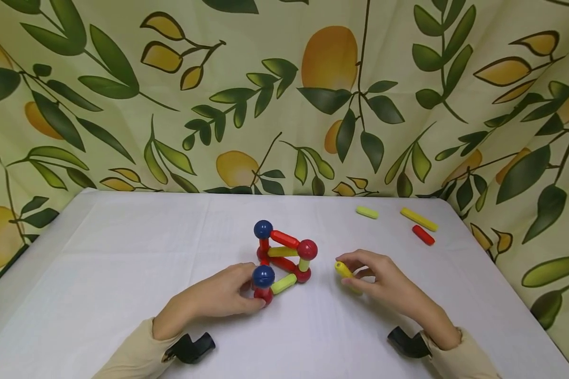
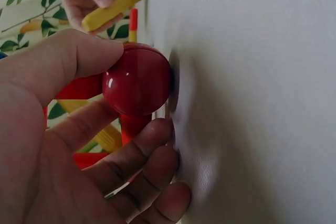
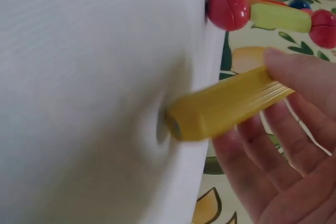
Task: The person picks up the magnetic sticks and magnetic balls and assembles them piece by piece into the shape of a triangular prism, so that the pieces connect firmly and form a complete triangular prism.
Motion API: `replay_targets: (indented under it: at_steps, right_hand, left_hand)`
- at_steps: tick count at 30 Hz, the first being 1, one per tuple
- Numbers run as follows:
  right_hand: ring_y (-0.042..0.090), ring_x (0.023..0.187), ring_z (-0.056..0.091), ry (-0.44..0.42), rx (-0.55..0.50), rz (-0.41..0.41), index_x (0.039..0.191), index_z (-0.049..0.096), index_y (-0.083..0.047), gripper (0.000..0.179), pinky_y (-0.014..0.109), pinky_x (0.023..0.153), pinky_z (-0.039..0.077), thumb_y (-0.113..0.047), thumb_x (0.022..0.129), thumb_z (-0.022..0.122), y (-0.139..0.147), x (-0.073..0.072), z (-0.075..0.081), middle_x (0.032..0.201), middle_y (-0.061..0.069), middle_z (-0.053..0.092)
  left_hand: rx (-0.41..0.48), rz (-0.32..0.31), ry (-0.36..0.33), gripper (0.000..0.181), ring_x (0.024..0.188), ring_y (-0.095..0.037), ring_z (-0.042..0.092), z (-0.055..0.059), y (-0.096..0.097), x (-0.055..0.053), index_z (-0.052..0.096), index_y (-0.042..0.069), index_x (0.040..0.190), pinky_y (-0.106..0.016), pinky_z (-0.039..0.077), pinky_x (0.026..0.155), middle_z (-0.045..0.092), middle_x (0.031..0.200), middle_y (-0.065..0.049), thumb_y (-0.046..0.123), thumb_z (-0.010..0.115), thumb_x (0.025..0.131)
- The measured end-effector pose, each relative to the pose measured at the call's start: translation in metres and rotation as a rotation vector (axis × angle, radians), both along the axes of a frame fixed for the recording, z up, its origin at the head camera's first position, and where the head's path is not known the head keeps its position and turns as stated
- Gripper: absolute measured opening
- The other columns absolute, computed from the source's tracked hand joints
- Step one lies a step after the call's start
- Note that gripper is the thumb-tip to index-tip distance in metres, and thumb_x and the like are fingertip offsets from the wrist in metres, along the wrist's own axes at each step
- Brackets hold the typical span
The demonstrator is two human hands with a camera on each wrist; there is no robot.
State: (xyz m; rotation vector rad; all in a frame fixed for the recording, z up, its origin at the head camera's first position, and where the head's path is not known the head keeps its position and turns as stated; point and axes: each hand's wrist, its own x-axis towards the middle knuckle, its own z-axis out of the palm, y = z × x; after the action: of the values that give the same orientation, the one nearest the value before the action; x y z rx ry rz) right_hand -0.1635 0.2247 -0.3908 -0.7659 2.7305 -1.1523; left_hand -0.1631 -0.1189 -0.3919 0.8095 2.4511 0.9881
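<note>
A magnetic frame of balls and rods stands at mid-table, with red, yellow and lime rods between its balls. My left hand (image 1: 213, 297) grips its near lower red ball (image 2: 139, 80), thumb on one side and fingers round the other. Above that ball sits a blue ball (image 1: 263, 276), and a lime rod (image 1: 283, 284) runs from it to another red ball (image 1: 303, 273). To the right of the frame, my right hand (image 1: 381, 276) pinches a yellow magnetic rod (image 3: 226, 106) between thumb and fingers. This rod stands tilted, its lower end close to the tabletop, apart from the frame.
At the back right of the white-covered table (image 1: 123, 247) lie a short lime rod (image 1: 367, 212), a long yellow rod (image 1: 419, 219) and a short red rod (image 1: 423, 235). A curtain (image 1: 275, 121) printed with leaves and fruit hangs behind the table's far edge.
</note>
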Motion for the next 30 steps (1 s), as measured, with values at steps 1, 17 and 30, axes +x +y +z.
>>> replay_targets:
  at_steps: [1, 17, 30]
  right_hand:
    - [0.007, 0.094, 0.065, -0.003, 0.004, 0.002, 0.12, 0.066, -0.006, 0.037, 0.021, 0.079, 0.057, -0.009, 0.084, 0.077, 0.0, 0.0, -0.001, 0.108, -0.001, 0.07]
    - [0.015, 0.094, 0.07, -0.038, -0.08, 0.065, 0.115, 0.057, -0.007, 0.037, 0.029, 0.081, 0.059, -0.011, 0.084, 0.078, -0.024, 0.013, 0.001, 0.105, 0.007, 0.071]
    - [0.006, 0.094, 0.068, 0.08, -0.058, 0.115, 0.114, 0.07, -0.018, 0.032, 0.024, 0.081, 0.058, -0.016, 0.084, 0.079, -0.042, 0.02, 0.003, 0.106, -0.006, 0.073]
  left_hand:
    - [0.003, 0.002, -0.004, 0.023, 0.087, -0.014, 0.052, 0.0, -0.001, -0.001, 0.061, 0.021, 0.105, -0.026, 0.043, 0.071, 0.056, 0.087, 0.006, 0.028, 0.073, 0.087]
    - [0.044, 0.0, 0.005, 0.021, 0.083, -0.015, 0.054, -0.002, -0.007, -0.008, 0.062, 0.023, 0.108, -0.024, 0.043, 0.068, 0.057, 0.086, 0.005, 0.028, 0.072, 0.09]
    - [0.039, 0.022, 0.027, 0.025, 0.083, -0.014, 0.054, -0.003, -0.006, -0.008, 0.063, 0.022, 0.109, -0.024, 0.043, 0.068, 0.056, 0.084, 0.008, 0.033, 0.074, 0.089]
